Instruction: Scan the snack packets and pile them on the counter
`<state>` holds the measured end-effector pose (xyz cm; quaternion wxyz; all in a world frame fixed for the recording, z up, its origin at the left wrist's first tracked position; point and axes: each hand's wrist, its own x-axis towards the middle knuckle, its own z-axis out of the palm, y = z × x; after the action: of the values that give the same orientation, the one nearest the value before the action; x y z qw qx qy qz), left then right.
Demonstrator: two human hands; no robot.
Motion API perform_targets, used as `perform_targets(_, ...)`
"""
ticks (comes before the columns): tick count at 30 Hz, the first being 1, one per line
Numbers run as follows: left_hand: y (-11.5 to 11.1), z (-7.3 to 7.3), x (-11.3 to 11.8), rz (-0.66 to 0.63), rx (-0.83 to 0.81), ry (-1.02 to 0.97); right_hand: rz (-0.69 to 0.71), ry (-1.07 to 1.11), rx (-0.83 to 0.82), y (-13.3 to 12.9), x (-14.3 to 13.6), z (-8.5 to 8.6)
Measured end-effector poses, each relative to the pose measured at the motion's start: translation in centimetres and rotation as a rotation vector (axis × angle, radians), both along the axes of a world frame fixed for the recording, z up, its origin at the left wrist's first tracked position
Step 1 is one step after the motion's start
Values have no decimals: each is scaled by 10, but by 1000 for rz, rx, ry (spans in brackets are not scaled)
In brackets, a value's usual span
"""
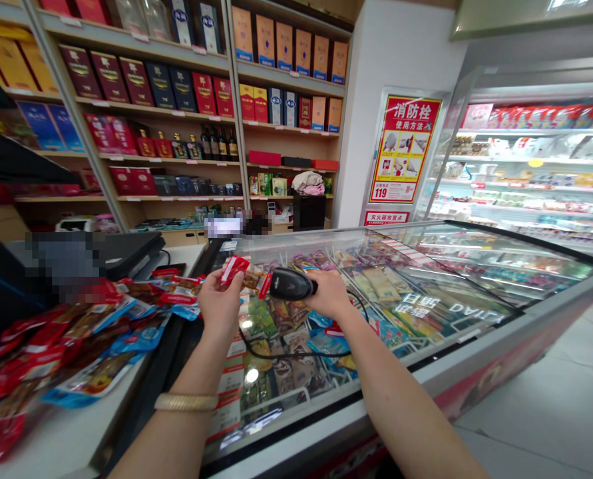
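Observation:
Between the thumb and fingers of my left hand [221,296] is one end of a red snack packet [235,269], its white label strip facing up. The packet's clear middle, with brown food inside, stretches right toward a black barcode scanner [291,284]. My right hand [329,293] is wrapped round the scanner's handle, and the scanner's head points left at the packet. A black cable [286,356] loops below the scanner over the freezer glass. Left of my left hand, a heap of similar red and blue snack packets [96,332] covers much of the counter.
Below my hands is a glass-topped chest freezer [476,266] filled with packaged goods. The white counter [121,399] adjoins it on the left. Shelves of boxed bottles [161,86] line the back wall, and a lit refrigerated display [526,166] stands at the right.

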<state>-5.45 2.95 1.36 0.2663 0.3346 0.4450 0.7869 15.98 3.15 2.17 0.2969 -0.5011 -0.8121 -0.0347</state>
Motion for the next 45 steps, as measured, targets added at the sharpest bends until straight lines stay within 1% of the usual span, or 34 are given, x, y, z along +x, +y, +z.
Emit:
perform_targets(7, 3, 0, -1, 35, -11, -12, -12, -39, -46, -2, 0, 5)
perform_targets(14, 2, 0, 0, 32, -8, 13, -4, -24, -51, -1, 1, 3)
perform_targets(17, 3, 0, -1, 59, -5, 4, -9, -11, -51, -1, 1, 3)
perform_targets(20, 7, 2, -8, 158, 7, 0, -3, 12, -49, -1, 0, 2)
perform_targets(24, 15, 6, -34, 404, 19, 17, 5, 43, -35, 0, 1, -1)
perform_targets(26, 19, 6, -49, 506, 24, 10, 12, 50, -29, 1, 1, -2)
perform_targets(29, 23, 4, -67, 563, 25, -7, 22, 52, -19, 2, 2, -4)
perform_targets(31, 22, 1, -74, 604, 10, 55, 24, 55, -8, 2, 2, -4)
perform_targets(34, 16, -2, -76, 725, -51, 270, 32, 67, 6, 3, 3, -5)
perform_targets(36, 10, -3, -73, 769, -68, 386, 29, 76, 13, 3, 3, -5)
perform_targets(40, -2, 1, -67, 739, -35, 510, -1, 92, 27, 2, 3, -4)
perform_targets(43, -4, 4, -59, 727, -6, 581, -47, 98, 54, 2, 5, -2)
perform_targets(45, -3, 4, -48, 652, 18, 657, -124, 118, 73, 3, 9, 0)
